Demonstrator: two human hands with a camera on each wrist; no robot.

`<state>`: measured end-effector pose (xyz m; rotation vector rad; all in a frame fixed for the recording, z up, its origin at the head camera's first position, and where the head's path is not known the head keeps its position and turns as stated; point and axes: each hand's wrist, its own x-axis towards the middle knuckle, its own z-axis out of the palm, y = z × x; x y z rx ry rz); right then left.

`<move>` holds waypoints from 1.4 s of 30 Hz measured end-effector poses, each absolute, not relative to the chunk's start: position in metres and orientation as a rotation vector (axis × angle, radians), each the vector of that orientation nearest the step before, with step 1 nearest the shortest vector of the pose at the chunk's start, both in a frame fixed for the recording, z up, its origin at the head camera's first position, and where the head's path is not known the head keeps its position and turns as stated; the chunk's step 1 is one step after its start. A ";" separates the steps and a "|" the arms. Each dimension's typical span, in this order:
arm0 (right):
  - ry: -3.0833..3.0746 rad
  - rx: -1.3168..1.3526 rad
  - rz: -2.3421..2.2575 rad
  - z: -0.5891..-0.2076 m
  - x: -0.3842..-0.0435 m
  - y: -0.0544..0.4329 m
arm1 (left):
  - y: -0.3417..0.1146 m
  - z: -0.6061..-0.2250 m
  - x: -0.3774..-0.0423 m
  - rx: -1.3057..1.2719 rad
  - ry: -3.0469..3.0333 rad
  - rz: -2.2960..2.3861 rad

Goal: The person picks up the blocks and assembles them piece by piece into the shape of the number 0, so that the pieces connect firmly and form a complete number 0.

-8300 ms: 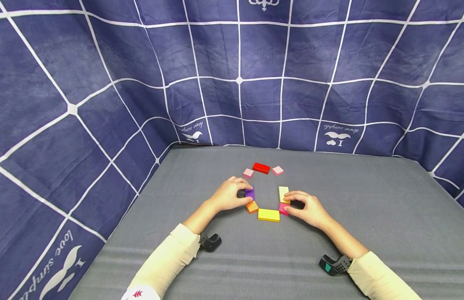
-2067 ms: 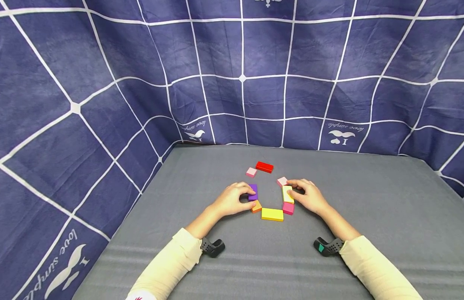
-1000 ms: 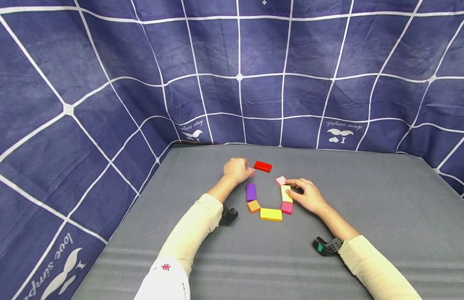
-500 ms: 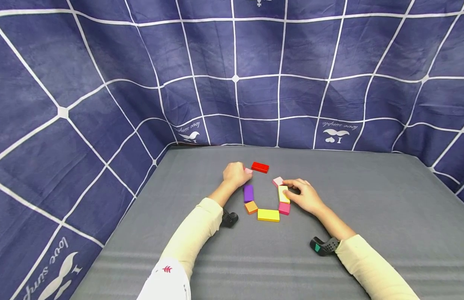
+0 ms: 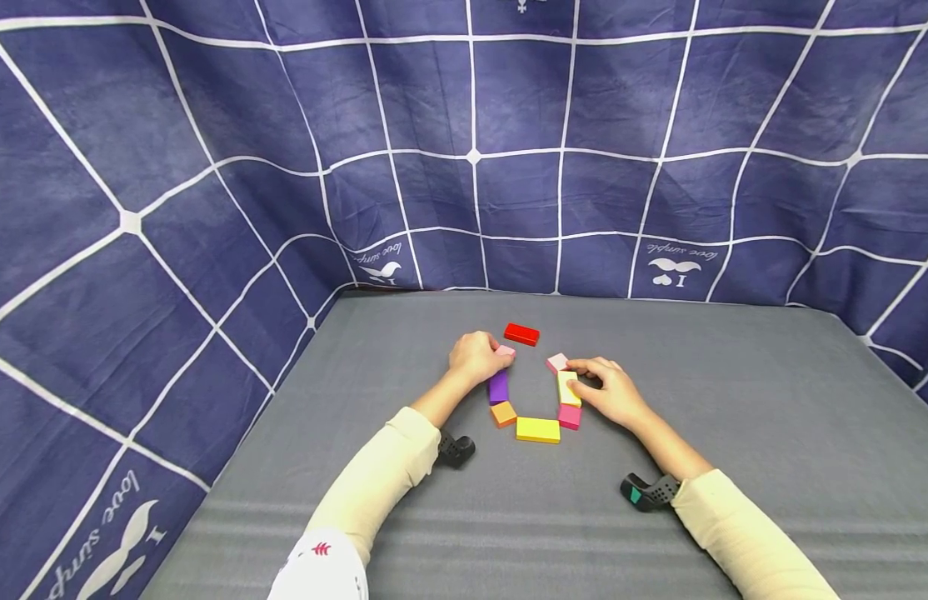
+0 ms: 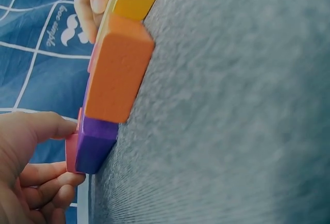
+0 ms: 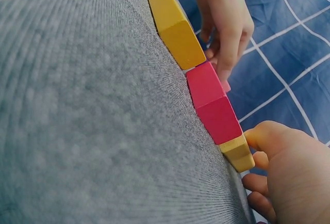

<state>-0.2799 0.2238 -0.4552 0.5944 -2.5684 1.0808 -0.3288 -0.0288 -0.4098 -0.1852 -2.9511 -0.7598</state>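
Observation:
My left hand pinches a small pink block between thumb and fingertips, at the far end of a purple block. In the left wrist view that pink block shows right behind the purple block. My right hand holds a pale yellow block, thumb at its side and fingers curled at its far end. Just beyond those fingertips lies a second small pink block. A magenta block sits against the near end of the pale yellow one.
An orange block adjoins the near end of the purple one. A bright yellow block lies between orange and magenta. Farther back is a red block. A blue gridded cloth rises behind the grey table.
The left hand left the purple and orange blocks, took the left pink block and brought it nearer to the purple one. Earlier, the right hand shifted from the magenta block as the right pink block came nearer.

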 end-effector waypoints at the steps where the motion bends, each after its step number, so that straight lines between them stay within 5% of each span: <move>1: -2.566 0.596 1.080 -0.455 -0.280 0.224 | -0.028 -0.409 -0.327 -0.185 -2.953 -0.762; 29: -2.538 0.596 1.057 -0.454 -0.279 0.223 | -0.025 -0.411 -0.319 -0.148 -2.979 -0.627; 42: -2.561 0.587 1.065 -0.456 -0.279 0.224 | -0.062 -0.432 -0.301 -0.839 -2.559 -0.712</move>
